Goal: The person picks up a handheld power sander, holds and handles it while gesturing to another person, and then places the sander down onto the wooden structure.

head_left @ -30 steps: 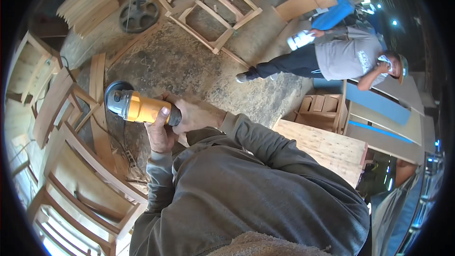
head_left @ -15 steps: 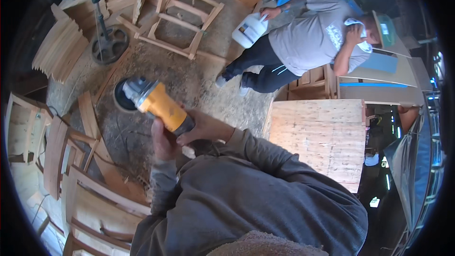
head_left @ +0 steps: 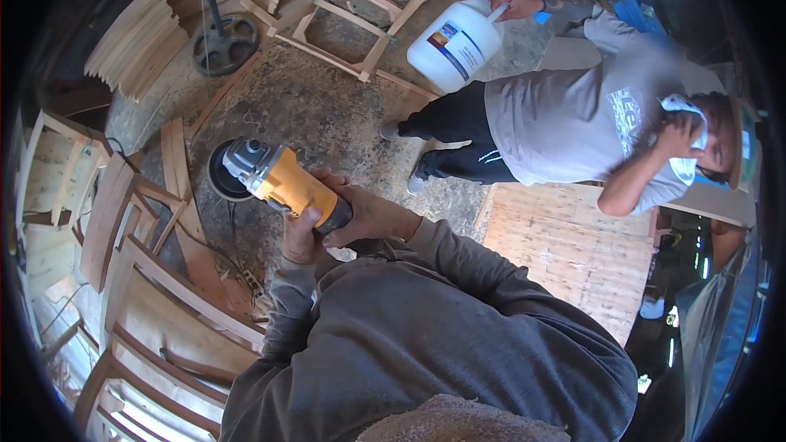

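You hold a yellow power tool (head_left: 299,187) left of the centre of the frame, with its grey metal head toward the upper left and its dark rear end toward the lower right. A round black disc (head_left: 219,173) shows at the head end, partly hidden behind it. Your left hand (head_left: 300,241) grips the tool's lower side, its thumb laid against the yellow body near the dark end; most of its fingers are hidden. Your right hand (head_left: 377,214) is closed around the rear end, just beside the left, with its fingertips showing over the upper side.

Beyond the tool lies a stained floor (head_left: 327,110). At the top of the frame stands an open wooden frame (head_left: 381,33), and at the upper left are a dark spoked wheel (head_left: 237,53) and a stack of wavy-edged wooden pieces (head_left: 135,45). Wooden chair-like frames (head_left: 192,293) fill the lower left. At the upper right, a co-worker (head_left: 557,119) grips a white jug (head_left: 458,45) by its handle and holds a white cloth (head_left: 684,167) to the face. A plywood panel (head_left: 565,254) lies right of centre.
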Motion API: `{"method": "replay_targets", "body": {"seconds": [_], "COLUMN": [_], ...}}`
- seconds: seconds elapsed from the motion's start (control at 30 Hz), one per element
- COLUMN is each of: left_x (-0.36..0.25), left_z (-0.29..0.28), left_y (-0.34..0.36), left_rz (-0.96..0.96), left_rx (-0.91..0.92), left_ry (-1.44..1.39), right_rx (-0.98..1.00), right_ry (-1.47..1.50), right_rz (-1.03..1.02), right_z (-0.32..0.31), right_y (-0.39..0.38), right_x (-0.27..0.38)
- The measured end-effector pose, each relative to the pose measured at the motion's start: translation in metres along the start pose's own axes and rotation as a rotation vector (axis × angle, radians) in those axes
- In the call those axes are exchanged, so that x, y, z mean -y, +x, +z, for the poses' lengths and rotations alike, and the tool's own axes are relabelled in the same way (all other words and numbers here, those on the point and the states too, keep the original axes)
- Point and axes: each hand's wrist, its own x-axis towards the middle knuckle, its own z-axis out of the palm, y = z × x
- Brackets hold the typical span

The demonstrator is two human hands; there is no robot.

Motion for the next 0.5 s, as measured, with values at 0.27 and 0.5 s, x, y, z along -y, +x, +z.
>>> {"method": "replay_targets", "body": {"seconds": [0.27, 0.5], "left_x": [0.025, 0.068], "left_z": [0.027, 0.057], "left_y": [-0.016, -0.045], "left_rz": [-0.046, -0.069], "left_rx": [-0.183, -0.265], "left_ry": [0.039, 0.014], "right_rx": [0.044, 0.149], "right_ry": [0.098, 0.049], "right_rz": [-0.131, -0.100], "right_z": [-0.016, -0.039], "right_y": [-0.018, -0.060], "right_x": [-0.043, -0.053]}}
